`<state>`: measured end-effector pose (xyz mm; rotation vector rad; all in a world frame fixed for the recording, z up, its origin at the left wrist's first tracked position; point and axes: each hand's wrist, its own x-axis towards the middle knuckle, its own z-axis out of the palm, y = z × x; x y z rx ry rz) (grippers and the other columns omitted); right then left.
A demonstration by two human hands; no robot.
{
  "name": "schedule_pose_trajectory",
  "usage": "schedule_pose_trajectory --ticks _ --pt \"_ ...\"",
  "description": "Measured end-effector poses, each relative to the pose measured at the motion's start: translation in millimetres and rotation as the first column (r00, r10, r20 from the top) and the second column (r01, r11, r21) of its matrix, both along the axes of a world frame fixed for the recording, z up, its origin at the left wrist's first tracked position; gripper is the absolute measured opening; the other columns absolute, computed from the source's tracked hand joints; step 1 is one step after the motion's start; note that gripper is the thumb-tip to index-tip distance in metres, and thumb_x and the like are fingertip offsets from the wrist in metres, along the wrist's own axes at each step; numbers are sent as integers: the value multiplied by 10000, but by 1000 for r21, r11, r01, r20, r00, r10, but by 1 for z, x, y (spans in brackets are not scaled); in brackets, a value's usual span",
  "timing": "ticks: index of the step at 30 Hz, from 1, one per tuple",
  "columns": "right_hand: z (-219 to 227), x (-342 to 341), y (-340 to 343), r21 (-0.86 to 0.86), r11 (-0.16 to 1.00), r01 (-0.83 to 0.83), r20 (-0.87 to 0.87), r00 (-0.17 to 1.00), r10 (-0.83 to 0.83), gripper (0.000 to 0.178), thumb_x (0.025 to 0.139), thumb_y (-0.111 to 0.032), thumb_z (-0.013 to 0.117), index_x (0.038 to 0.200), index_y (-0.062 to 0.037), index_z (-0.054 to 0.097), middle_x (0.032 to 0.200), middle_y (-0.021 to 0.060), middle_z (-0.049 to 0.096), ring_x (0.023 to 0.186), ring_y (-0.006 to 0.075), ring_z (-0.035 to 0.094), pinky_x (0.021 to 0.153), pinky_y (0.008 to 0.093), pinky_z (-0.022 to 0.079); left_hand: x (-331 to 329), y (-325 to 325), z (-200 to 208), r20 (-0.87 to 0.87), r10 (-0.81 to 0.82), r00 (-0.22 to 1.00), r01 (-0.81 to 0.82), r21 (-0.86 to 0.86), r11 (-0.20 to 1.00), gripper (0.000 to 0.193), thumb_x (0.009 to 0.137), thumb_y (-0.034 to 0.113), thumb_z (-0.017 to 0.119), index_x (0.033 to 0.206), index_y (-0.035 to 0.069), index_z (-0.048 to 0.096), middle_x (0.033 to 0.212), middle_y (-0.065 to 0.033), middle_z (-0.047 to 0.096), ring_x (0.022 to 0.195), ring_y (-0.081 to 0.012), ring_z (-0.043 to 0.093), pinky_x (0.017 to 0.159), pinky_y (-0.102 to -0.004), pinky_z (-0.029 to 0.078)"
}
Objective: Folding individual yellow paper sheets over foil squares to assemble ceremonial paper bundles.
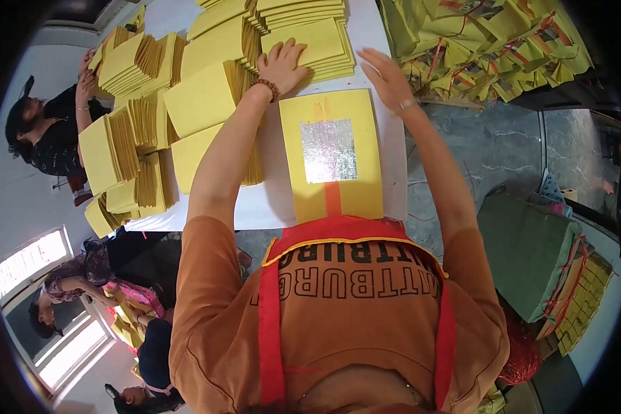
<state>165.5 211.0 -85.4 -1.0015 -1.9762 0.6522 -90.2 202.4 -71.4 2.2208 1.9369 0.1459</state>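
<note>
My left hand lies palm down with its fingers spread on the near left corner of a stack of folded yellow paper. Just past the right side of that stack, my right hand has its fingers stretched out, with no paper visible in it. Between my forearms, close to my body, lies a yellow paper pad. It bears a silver foil square and an orange strip running toward me. Its near edge reaches my red apron.
Several yellow paper stacks cover the left of the white table. More yellow bundles with red ties are heaped at the far right. A green box-like block stands at right. Other people are along the left.
</note>
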Motion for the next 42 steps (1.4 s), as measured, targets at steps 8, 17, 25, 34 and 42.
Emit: schedule_pose_trajectory --ticks 8,17,25,34,42 --pt "-2 -63 55 -253 965 73 593 800 95 533 904 -460 302 1377 -215 302 1462 12 241 1324 217 256 1053 530 186 8 -10 -2 -83 41 996 -53 -148 988 853 663 461 671 1363 222 244 1473 -79 123 1358 -296 74 1047 -578 74" --pt "-14 -54 67 -419 908 31 426 889 166 596 893 -496 315 1406 -199 248 1491 25 153 1354 232 194 1077 503 117 9 -8 -1 -120 9 993 -27 -145 989 839 680 361 688 1367 228 225 1473 -84 118 1361 -305 70 1047 -580 85" --pt "19 2 10 -460 870 -178 -220 972 83 431 890 -267 532 1265 -61 475 1275 118 459 1185 222 425 986 311 336 5 -6 19 -216 -70 974 53 -86 995 779 699 331 682 1357 223 278 1451 -86 174 1341 -319 142 1044 -540 164" --pt "20 33 -92 -453 891 -32 -360 921 -150 310 819 -193 621 1111 -93 589 1170 66 541 1108 229 488 922 353 385 -3 -35 50 86 -111 990 82 291 953 626 742 273 636 1305 203 371 1335 -164 369 1220 -372 344 1000 -460 303" --pt "14 26 -169 -64 995 -75 100 992 81 154 742 -175 660 895 -156 661 1091 0 615 1166 291 445 971 402 326 51 -214 65 410 -406 817 338 231 912 291 767 153 633 1032 43 587 979 -123 566 900 -310 532 794 -366 438"
